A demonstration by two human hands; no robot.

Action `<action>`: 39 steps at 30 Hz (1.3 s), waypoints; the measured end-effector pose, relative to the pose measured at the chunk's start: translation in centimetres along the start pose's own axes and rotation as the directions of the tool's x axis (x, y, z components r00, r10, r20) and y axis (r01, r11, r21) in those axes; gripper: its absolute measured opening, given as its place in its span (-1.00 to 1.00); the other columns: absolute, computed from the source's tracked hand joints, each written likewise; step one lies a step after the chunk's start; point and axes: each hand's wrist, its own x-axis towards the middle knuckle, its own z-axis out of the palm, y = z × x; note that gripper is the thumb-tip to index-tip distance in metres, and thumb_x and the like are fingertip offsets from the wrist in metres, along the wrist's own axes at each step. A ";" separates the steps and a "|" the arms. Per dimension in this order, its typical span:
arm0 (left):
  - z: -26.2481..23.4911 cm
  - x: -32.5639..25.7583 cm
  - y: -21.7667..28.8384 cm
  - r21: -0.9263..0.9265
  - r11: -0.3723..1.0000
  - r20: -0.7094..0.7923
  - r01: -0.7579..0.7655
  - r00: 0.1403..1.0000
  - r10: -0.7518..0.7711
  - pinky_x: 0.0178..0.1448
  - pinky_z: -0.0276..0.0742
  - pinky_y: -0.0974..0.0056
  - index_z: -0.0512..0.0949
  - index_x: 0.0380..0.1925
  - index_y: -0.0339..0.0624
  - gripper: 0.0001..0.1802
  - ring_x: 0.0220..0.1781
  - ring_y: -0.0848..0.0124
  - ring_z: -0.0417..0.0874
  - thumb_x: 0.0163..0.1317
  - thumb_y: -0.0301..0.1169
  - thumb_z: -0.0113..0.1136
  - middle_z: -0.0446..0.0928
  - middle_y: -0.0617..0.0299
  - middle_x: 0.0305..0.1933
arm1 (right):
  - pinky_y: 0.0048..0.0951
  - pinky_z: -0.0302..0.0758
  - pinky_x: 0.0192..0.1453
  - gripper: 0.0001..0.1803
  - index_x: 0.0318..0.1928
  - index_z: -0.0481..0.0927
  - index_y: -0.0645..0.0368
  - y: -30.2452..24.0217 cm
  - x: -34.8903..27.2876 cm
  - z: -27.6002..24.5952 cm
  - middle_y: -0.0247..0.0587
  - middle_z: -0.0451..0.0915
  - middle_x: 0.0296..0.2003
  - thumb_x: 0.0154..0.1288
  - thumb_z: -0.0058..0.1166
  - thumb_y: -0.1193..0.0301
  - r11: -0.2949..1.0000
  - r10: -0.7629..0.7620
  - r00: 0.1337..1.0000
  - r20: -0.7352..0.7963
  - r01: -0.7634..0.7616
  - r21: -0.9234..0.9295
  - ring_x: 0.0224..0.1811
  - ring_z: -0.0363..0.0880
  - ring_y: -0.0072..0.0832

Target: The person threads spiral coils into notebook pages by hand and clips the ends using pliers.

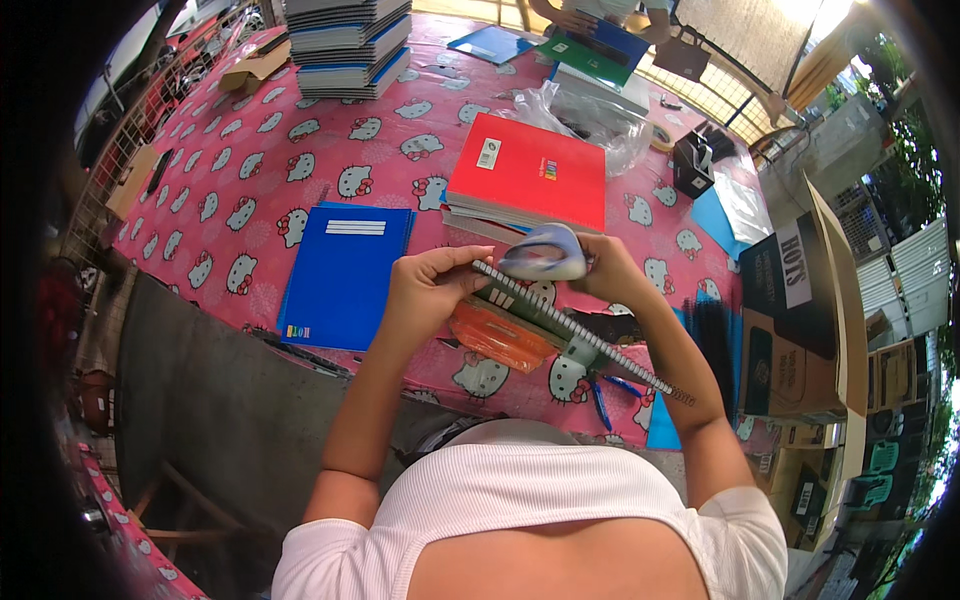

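A spiral notebook with a dark green cover is tilted almost edge-on near my chest, its white wire coil (580, 329) running down to the right. My left hand (430, 288) pinches the coil's upper left end between thumb and fingers. In my right hand (608, 270) is a white and purple ring-shaped thing (546, 252), smeared by motion, just above the coil; its exact kind cannot be made out. A blue notebook (348, 265) lies left of my left hand. Beyond both hands, a red notebook (530, 165) tops a small stack.
An orange plastic packet (500, 335) and blue pens (601, 403) lie near the table edge. A tall notebook stack (348, 50) stands far left. A cardboard box (800, 310) is at the right, a black holder (694, 165) beyond it. Another person's hand (570, 20) shows across the table.
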 end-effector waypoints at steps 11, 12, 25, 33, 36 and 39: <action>-0.4 1.4 -0.1 -0.128 0.983 0.125 0.128 0.986 -0.112 -0.12 0.57 0.41 0.60 -0.13 -0.25 -0.70 -0.18 0.55 0.62 0.09 -0.54 0.33 0.64 0.25 -0.16 | -0.32 0.53 -0.16 -0.57 -0.17 0.58 0.28 6.7 -2.2 -3.9 -0.04 0.65 -0.29 -0.13 0.31 0.43 0.953 -0.001 0.664 -0.748 -0.227 -0.203 -0.25 0.65 -0.20; -0.3 1.0 0.1 -0.239 0.961 0.188 0.142 0.977 -0.098 -0.13 0.57 0.40 0.59 -0.14 -0.24 -0.69 -0.17 0.55 0.62 0.08 -0.47 0.37 0.64 0.24 -0.16 | -0.26 0.53 -0.13 -0.54 -0.15 0.56 0.28 10.0 -3.7 -5.0 0.01 0.64 -0.28 -0.12 0.33 0.38 0.888 -0.041 0.464 -0.885 -0.389 -0.245 -0.22 0.64 -0.11; 0.3 -5.2 13.2 0.231 0.629 -0.181 -0.742 0.603 0.777 -0.18 0.61 0.33 0.55 -0.42 -0.25 -0.78 -0.29 0.34 0.67 -0.05 -0.63 0.41 0.64 0.09 -0.29 | 0.26 -0.14 0.38 -0.25 0.31 0.21 0.21 14.4 -22.2 14.2 0.16 0.07 0.37 0.23 0.06 0.05 0.664 0.275 0.783 -0.558 -0.575 -0.479 0.43 -0.02 0.04; 6.4 -6.3 1.6 0.336 0.882 0.084 -0.329 0.944 0.320 -0.18 0.61 0.39 0.54 -0.43 -0.33 -0.79 -0.20 0.34 0.68 -0.04 -0.64 0.41 0.62 -0.02 -0.20 | 0.03 0.23 0.21 -0.34 0.21 0.37 0.19 8.9 -18.2 11.4 0.05 0.36 0.11 0.18 0.17 0.12 0.647 0.187 0.757 -0.626 -0.574 -0.501 0.19 0.30 -0.06; 7.1 -5.8 1.4 0.333 0.846 0.082 -0.417 0.907 0.414 -0.19 0.59 0.42 0.54 -0.42 -0.35 -0.79 -0.19 0.37 0.67 -0.03 -0.65 0.41 0.61 -0.04 -0.21 | -0.30 0.46 -0.08 -0.47 0.10 0.47 0.21 1.8 -17.2 8.3 -0.06 0.49 -0.12 0.11 0.26 0.32 0.955 0.252 0.821 -0.513 -0.298 -0.008 -0.11 0.50 -0.20; 7.6 -5.7 2.0 0.380 0.810 0.112 -0.447 0.891 0.439 -0.18 0.60 0.40 0.55 -0.42 -0.35 -0.80 -0.19 0.35 0.68 -0.03 -0.65 0.40 0.63 -0.03 -0.22 | -0.34 0.49 -0.13 -0.49 0.06 0.49 0.22 -4.9 -15.4 7.2 -0.06 0.52 -0.16 0.06 0.29 0.40 0.994 -0.045 0.860 -0.509 -0.012 -0.109 -0.16 0.53 -0.19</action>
